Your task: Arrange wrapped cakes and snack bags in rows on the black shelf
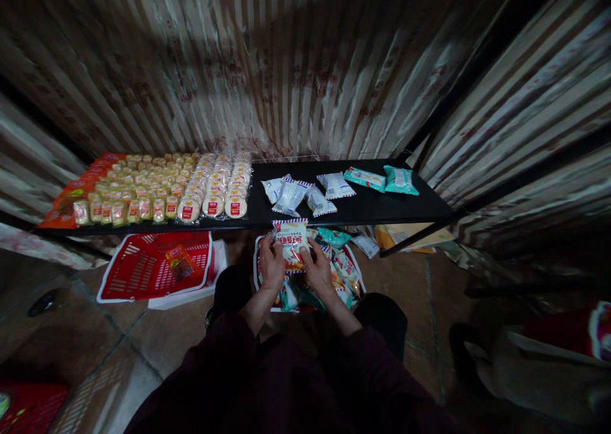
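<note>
Between my two hands is a white snack bag with striped ends and red lettering, held above a basket. My left hand grips its left side and my right hand its lower right, thumb on the front. Below, the red basket with a white rim is full of similar bags, some teal. On the black shelf just beyond lie several white bags with striped ends, and two teal bags farther right.
Small yellow-wrapped cakes in rows and stacks of round wafers fill the shelf's left part. An orange packet lies at its left end. Under it stands a red basket with another orange packet. Striped curtains hang behind.
</note>
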Motion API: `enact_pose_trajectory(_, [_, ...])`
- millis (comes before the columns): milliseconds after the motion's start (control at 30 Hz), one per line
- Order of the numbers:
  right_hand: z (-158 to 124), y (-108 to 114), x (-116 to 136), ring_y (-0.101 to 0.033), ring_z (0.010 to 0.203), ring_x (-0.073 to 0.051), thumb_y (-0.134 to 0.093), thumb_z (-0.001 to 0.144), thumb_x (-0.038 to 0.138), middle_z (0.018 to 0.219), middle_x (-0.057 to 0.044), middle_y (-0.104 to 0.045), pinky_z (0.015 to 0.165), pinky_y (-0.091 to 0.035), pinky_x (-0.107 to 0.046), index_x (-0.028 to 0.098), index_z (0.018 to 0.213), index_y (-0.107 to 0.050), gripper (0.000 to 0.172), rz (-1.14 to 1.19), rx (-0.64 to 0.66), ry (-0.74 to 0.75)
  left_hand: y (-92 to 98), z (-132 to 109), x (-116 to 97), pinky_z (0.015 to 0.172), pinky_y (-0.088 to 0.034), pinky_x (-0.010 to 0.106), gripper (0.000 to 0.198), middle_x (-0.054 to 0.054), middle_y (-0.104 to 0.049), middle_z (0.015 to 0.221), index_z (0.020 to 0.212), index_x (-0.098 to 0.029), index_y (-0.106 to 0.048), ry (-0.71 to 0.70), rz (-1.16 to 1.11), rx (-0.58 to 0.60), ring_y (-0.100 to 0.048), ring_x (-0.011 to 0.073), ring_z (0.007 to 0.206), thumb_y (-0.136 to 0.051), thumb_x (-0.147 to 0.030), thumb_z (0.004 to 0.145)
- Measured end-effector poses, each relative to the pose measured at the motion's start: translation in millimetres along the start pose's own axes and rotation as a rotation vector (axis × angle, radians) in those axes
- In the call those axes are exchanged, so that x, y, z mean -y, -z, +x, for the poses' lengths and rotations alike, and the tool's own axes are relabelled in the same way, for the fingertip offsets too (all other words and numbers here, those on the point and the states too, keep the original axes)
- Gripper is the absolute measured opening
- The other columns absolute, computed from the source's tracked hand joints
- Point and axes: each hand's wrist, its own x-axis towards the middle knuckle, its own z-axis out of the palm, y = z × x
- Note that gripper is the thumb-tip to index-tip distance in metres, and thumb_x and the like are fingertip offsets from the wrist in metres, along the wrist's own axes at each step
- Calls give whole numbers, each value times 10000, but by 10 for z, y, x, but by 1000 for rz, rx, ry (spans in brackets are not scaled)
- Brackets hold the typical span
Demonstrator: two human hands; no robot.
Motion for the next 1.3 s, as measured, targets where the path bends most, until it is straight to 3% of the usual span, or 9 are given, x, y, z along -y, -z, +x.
enact_pose_trajectory(100, [-11, 4, 34, -589, 1114, -262, -518, 816, 551, 1231, -122, -633, 984, -448, -443, 156, 1301, -514, 626, -66, -50, 32, 49, -66, -123, 1049, -352, 364, 312, 95, -580, 1184, 1130, -217, -583, -174, 65, -17, -517, 222, 1139, -480, -218, 835])
enact_pose_trajectory(200, [-25, -5, 57, -563, 1154, -259, -510, 834, 524, 1272, -120, -608, 1014, -419, -452, 173, 1297, -519, 581, -130, -52, 85, 52, -118, -227, 1078, -324, 367, 299, 96, -571, 1194, 1090, -219, -610, -212, 63, 35, -485, 227, 1190, -478, -189, 823])
enact_pose_trajectory(400, [-84, -12, 135, -497, 1242, -254, -494, 857, 496, 1325, -102, -567, 1079, -355, -464, 208, 1274, -550, 510, -154, 10, 147, 17, -136, -233, 1083, -308, 373, 297, 96, -585, 1220, 1118, -219, -595, -112, -5, 74, -483, 234, 1206, -514, -259, 835])
enact_pose_trajectory(667, [-156, -88, 192, -461, 1274, -206, -337, 933, 509, 1330, -69, -554, 1126, -301, -443, 245, 1243, -581, 475, -128, 119, 267, 42, -76, -112, 1006, -380, 350, 333, 89, -622, 1175, 1101, -210, -600, 43, -225, 117, -552, 233, 1135, -590, -374, 811])
enact_pose_trajectory(867, [-187, -162, 193, -463, 1272, -221, -345, 926, 522, 1340, -73, -550, 1107, -323, -453, 245, 1291, -534, 496, -139, 123, 214, 65, -18, -77, 861, -479, 338, 357, 71, -679, 1045, 1056, -193, -602, 247, -463, 171, -635, 226, 977, -649, -307, 721])
enact_pose_trajectory(1000, [-176, -138, 177, -494, 1223, -225, -386, 918, 490, 1282, -69, -590, 1082, -351, -452, 255, 1244, -573, 444, -198, 112, 254, 124, 4, -71, 784, -515, 335, 394, 48, -706, 931, 1018, -179, -618, 420, -684, 202, -675, 214, 842, -657, -283, 640])
enact_pose_trajectory(1300, [-121, -124, 62, -471, 1261, -223, -427, 900, 373, 1335, -52, -560, 1103, -328, -463, 263, 1235, -586, 387, -264, 106, 323, 184, 43, -12, 767, -536, 336, 418, 29, -717, 898, 1009, -195, -616, 531, -757, 201, -684, 218, 854, -640, -261, 597])
